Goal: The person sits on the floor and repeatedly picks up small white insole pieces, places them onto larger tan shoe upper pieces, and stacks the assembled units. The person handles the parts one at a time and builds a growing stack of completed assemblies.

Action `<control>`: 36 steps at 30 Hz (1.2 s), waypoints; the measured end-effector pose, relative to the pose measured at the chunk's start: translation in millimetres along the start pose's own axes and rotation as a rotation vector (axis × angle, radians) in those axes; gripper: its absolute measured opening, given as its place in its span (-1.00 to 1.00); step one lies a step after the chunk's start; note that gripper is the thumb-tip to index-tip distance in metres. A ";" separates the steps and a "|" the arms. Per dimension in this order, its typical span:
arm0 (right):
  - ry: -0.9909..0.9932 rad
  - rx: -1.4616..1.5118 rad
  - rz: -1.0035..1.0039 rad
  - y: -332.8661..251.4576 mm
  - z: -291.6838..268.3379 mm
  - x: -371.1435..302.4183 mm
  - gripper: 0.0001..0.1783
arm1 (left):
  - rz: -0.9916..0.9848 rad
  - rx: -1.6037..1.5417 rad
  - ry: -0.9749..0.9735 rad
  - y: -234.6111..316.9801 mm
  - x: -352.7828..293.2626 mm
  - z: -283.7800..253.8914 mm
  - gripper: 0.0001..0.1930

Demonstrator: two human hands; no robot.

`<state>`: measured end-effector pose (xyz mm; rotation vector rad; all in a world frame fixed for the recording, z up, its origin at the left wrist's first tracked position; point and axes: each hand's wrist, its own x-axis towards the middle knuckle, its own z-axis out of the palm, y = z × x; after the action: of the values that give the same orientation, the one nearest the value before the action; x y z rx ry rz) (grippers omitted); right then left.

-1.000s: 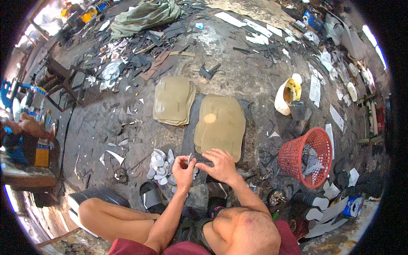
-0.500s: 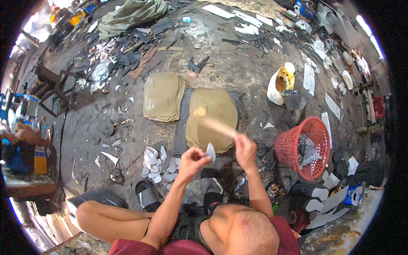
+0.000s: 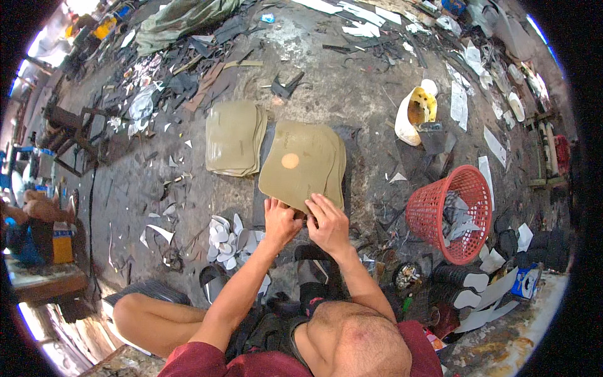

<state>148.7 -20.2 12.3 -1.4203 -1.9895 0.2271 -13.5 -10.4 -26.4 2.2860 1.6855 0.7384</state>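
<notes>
Olive sheets [image 3: 304,166], similar stack [image 3: 232,138] beside, pale cutouts [image 3: 225,242] nearer, red basket [image 3: 427,217] right

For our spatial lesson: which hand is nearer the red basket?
Right. The right hand touches the tan sheets, left of the red basket; the left hand is farther left, at their near edge.

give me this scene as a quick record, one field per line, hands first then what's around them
left hand: at near edge of top olive sheet; exact grip hidden
right hand: fingers on the same sheet's near edge, right of the left hand
under top sheet: stack of similar sheets, edges showing at right
second stack: olive sheets, to the left
small pieces: pile of pale grey rounded cutouts, left of the hands
basket: red perforated basket at right, grey scraps inside
</notes>
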 end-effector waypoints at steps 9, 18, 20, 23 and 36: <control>-0.085 0.045 0.151 32.5 -25.6 45.3 -0.86 | -0.100 -0.028 0.098 12.2 8.2 4.7 -0.76; -0.093 0.057 0.063 24.9 -12.1 20.3 -0.85 | -0.112 -0.026 0.031 9.8 5.3 2.8 -0.79; -0.198 0.073 0.084 23.5 -12.0 19.0 -0.81 | -0.083 -0.014 0.046 9.1 4.9 3.1 -0.80; -0.182 0.036 0.015 21.7 -10.1 21.7 -0.76 | -0.051 0.028 0.071 7.2 2.7 3.3 -0.81; -0.554 -0.233 -0.119 21.3 -16.9 35.8 -0.82 | -0.145 0.062 0.153 37.6 -37.2 -1.9 -0.64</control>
<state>168.9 16.0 29.4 -1.4854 -2.6146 0.3780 8.6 -57.8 -18.0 2.1664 1.9435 0.8596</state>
